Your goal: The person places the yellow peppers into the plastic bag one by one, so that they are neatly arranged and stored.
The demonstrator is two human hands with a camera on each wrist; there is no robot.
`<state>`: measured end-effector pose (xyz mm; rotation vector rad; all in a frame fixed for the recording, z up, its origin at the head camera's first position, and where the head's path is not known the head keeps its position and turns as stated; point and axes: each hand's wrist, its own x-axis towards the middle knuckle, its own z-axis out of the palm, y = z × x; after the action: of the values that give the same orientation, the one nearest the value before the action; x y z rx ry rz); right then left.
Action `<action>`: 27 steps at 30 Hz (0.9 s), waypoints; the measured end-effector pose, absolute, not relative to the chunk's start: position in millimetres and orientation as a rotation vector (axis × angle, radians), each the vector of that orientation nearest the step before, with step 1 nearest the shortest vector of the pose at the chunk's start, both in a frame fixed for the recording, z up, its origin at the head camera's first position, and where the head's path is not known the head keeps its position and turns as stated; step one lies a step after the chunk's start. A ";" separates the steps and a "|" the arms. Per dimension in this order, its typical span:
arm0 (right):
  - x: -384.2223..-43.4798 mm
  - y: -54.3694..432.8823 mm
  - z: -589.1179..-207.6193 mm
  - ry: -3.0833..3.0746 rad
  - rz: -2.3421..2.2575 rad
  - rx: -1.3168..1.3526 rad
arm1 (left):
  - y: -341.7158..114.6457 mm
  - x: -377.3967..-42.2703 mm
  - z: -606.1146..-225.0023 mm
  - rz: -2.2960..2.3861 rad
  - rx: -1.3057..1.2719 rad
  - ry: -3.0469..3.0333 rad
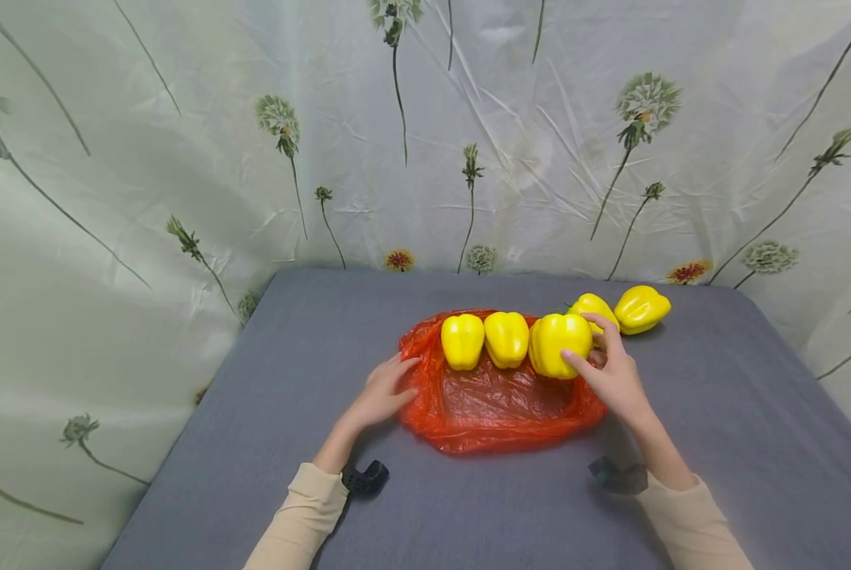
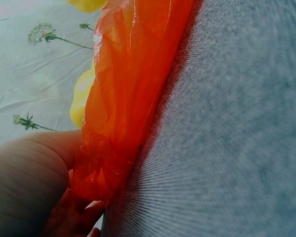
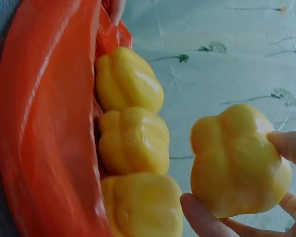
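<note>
1. Currently, left hand (image 1: 382, 392) and right hand (image 1: 613, 374) are well apart, one at each end of a red plastic bag (image 1: 468, 439).
2. Right hand grips a yellow pepper (image 1: 562, 346) between thumb and fingers. Pepper is off its fingertips' left side, over the bag's right end. Right wrist view shows it separate from the row in the bag.
3. Left hand holds the bag's left rim, film bunched between thumb and fingers in the left wrist view. Some fingertips are hidden by the film.
4. Bag lies open between the hands, mouth up, rim crumpled all round.
5. Three peppers sit side by side in the bag, along the side away from the person: left pepper (image 1: 462, 342) nearest the left hand, middle pepper (image 1: 507, 340) next, right pepper (image 3: 143, 207) nearest the right hand. In head view that last one is mostly hidden behind the gripped one.
6. Two more lie past the right hand: near loose pepper (image 1: 590, 305) partly behind its fingers, can't tell if it touches the bag; far loose pepper (image 1: 642, 309) on its side, just beyond.
7. Each wrist carries a dark device (image 1: 368, 477).
8. Grey worktop (image 1: 461, 514) under both hands; dandelion-print curtain (image 1: 368, 158) beyond them.
</note>
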<state>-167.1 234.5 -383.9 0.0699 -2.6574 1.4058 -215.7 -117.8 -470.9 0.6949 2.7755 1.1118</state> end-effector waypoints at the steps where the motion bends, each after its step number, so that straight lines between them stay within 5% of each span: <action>1: -166.6 232.2 -384.0 -2.663 1.410 0.080 | -117.8 -215.7 -470.9 1.112 0.694 2.775; 27: -161.3 183.8 -408.8 -2.798 1.531 0.193 | -116.7 -215.0 -470.2 1.128 0.692 2.772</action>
<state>-161.3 183.8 -408.8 0.1926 -2.7977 1.5313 -215.0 -116.7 -470.2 0.6916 2.7721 1.1284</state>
